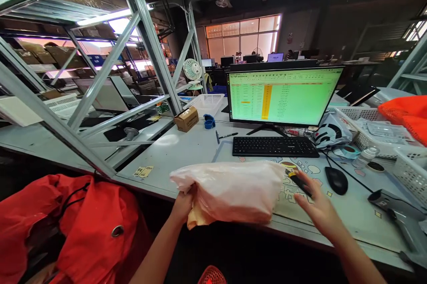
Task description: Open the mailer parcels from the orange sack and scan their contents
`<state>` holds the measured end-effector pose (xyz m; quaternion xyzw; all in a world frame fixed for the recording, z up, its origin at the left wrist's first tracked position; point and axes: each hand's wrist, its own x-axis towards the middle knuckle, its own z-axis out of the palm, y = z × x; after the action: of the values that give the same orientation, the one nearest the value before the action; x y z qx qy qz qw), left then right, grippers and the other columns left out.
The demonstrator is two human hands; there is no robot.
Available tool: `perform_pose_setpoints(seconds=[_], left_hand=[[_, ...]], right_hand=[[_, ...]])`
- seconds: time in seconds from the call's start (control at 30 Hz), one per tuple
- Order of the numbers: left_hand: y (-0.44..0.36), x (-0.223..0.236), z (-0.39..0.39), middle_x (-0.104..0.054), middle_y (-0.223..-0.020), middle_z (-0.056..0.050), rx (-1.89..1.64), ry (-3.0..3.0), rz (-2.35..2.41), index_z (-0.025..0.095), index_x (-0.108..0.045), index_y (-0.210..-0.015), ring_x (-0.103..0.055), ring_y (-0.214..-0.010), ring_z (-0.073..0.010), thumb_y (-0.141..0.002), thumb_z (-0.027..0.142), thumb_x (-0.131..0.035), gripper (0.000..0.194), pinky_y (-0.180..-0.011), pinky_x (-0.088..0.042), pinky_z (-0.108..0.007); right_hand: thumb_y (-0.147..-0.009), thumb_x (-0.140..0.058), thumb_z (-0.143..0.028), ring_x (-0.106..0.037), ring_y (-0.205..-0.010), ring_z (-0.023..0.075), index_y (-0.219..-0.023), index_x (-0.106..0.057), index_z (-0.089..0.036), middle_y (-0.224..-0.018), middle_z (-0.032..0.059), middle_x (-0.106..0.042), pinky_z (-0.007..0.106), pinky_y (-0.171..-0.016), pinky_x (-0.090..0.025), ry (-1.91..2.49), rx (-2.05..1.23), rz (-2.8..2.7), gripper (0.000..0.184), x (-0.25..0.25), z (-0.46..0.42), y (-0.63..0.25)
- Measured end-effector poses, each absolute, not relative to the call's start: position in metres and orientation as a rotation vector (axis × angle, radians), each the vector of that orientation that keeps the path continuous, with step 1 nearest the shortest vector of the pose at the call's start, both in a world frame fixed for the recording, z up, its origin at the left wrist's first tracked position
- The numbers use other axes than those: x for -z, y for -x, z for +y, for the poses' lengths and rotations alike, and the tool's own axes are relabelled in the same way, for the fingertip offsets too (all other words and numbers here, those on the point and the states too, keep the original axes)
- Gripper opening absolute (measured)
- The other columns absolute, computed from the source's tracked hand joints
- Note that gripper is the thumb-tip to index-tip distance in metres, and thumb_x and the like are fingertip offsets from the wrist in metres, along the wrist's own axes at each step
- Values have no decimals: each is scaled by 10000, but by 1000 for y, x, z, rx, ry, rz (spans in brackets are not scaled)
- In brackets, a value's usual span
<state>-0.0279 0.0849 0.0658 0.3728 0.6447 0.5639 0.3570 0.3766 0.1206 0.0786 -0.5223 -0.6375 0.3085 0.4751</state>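
My left hand [184,204] grips the left end of a pale pink plastic parcel bag [230,190] at the desk's front edge. A tan piece shows under the bag's lower left corner. My right hand [316,206] rests on the printed desk mat [300,204] just right of the bag, fingers stretched out. A black and yellow utility knife [298,180] lies at its fingertips; I cannot tell whether the fingers grip it.
A black keyboard [275,146], a green-lit monitor [283,96] and a black mouse [336,180] sit behind the bag. White baskets [410,170] and a barcode scanner [396,213] stand at the right. Metal shelving [100,75] rises on the left above a red bag [83,230].
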Motion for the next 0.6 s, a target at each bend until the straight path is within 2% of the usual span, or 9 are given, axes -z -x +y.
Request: perform_pose_setpoints(seconds=[0.07, 0.17, 0.27, 0.33, 0.4, 0.5, 0.53, 0.6], left_hand=[[18, -60, 92, -770, -958, -145, -1415, -992, 1581, 145, -687, -1035, -705, -1023, -360, -679, 644, -745, 615, -845, -584, -437], [11, -64, 95, -766, -940, -111, -1483, -1062, 1482, 156, -663, -1072, -717, -932, -322, -591, 610, -833, 683, -812, -583, -417], [9, -81, 89, -732, -806, -59, -1706, -1049, 1385, 160, -663, -918, -683, -732, -229, -686, 715, -727, 605, -675, -557, -331], [7, -94, 84, -665, -669, -25, -1802, -1027, 1394, 163, -630, -744, -609, -609, -173, -748, 760, -642, 596, -587, -508, -281], [2, -105, 80, -618, -613, -10, -1829, -1100, 1433, 171, -601, -674, -560, -569, -153, -791, 748, -611, 589, -555, -478, -268], [-12, -118, 74, -636, -679, -31, -1812, -1456, 1405, 184, -624, -741, -581, -639, -173, -957, 643, -435, 541, -617, -497, -295], [-17, -123, 72, -647, -713, -42, -1776, -1595, 1374, 188, -629, -761, -594, -678, -182, -995, 584, -388, 519, -657, -507, -308], [-28, -137, 68, -675, -826, -68, -1639, -1876, 1283, 190, -644, -842, -621, -786, -201, -1028, 457, -365, 428, -754, -518, -336]], right_hand=[[-725, -709, -654, -597, -1206, 340, -1294, -631, -210, -1302, 132, -663, 484, -1025, -478, 1132, -951, -1501, 725, -88, 137, -334], [-774, -644, -687, -669, -901, 300, -1010, -724, -132, -952, 122, -746, 391, -789, -544, 1144, -986, -1363, 608, -90, 151, -302], [-829, -615, -654, -648, -831, 270, -923, -725, -142, -866, 90, -732, 347, -716, -519, 1179, -832, -1321, 532, -86, 156, -301], [-852, -595, -644, -651, -855, 281, -917, -717, -147, -867, 91, -724, 358, -736, -523, 1187, -786, -1342, 515, -86, 157, -308], [-858, -595, -630, -648, -954, 319, -1014, -698, -139, -981, 118, -718, 425, -837, -527, 1232, -621, -1345, 525, -96, 154, -313], [-877, -638, -517, -522, -1261, 375, -1304, -568, -140, -1325, 175, -589, 561, -1077, -395, 1120, -100, -1414, 573, -134, 135, -304], [-900, -635, -459, -472, -1325, 363, -1358, -524, -159, -1388, 171, -543, 563, -1118, -353, 1006, 23, -1533, 559, -150, 126, -295], [-958, -589, -354, -486, -1316, 308, -1361, -518, -189, -1367, 146, -564, 502, -1115, -373, 757, 77, -1896, 442, -184, 107, -271]])
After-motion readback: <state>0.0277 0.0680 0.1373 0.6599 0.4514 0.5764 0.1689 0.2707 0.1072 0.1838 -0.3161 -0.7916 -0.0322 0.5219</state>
